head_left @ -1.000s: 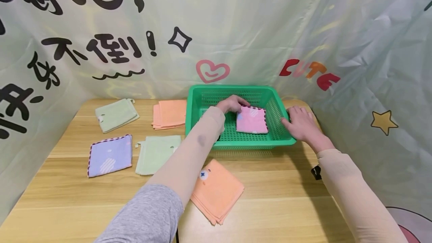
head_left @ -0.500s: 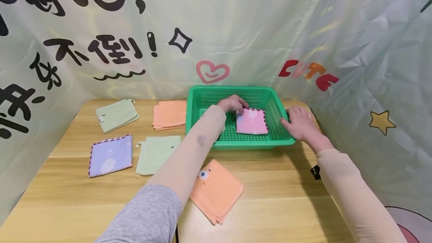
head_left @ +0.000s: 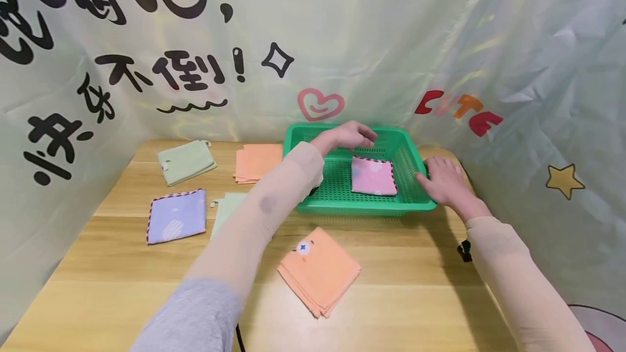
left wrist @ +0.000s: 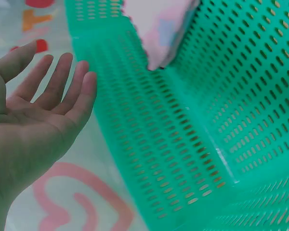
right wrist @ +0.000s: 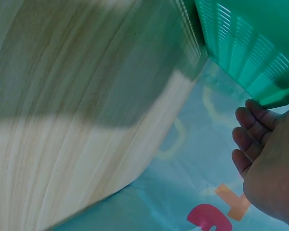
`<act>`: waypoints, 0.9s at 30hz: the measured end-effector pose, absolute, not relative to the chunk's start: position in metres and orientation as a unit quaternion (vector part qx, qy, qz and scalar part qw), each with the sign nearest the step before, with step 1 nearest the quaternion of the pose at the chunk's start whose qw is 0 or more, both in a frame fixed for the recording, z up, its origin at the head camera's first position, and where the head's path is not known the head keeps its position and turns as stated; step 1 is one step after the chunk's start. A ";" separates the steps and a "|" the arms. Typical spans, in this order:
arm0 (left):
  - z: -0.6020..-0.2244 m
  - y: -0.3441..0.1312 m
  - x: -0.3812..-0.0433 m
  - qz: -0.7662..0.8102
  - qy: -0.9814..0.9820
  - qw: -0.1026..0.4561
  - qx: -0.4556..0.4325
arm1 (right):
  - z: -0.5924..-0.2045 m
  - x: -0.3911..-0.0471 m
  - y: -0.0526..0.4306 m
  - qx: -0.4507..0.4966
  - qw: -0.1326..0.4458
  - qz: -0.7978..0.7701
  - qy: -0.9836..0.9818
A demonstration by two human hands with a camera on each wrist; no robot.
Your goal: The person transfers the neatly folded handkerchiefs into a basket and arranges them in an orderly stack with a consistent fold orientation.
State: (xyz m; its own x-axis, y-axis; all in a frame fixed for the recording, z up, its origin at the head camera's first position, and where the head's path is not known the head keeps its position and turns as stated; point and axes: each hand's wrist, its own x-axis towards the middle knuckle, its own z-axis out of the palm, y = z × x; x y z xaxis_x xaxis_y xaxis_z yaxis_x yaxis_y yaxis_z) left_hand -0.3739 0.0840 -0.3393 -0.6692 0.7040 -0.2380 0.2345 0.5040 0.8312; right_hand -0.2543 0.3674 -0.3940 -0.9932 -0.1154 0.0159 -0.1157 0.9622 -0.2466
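Left wrist view shows my left hand (left wrist: 50, 110) holding nothing, fingers loosely spread, near the back of the green basket (head_left: 362, 212). My right hand (head_left: 446, 183) grips its right rim, thumb at the top and fingers outside. On the basket floor, toward that end, lies the folded pink cloth (head_left: 374, 177). I judge it light, soft and floppy, not fragile; pinching several layers at one edge should keep its folds together. Outside, an orange cloth (head_left: 320, 273) and a purple cloth (head_left: 177, 217) rest on the wooden table (head_left: 411, 297).
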 end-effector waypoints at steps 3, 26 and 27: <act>-0.332 0.079 -0.364 0.410 0.809 0.285 0.310 | -0.395 -0.251 0.369 0.057 -0.001 0.124 -0.991; -0.303 -0.004 -0.265 0.415 0.787 0.135 0.437 | -0.393 -0.249 0.370 0.066 -0.009 0.114 -0.991; -0.304 -0.008 -0.261 0.418 0.786 0.130 0.437 | -0.392 -0.249 0.370 0.065 -0.009 0.116 -0.991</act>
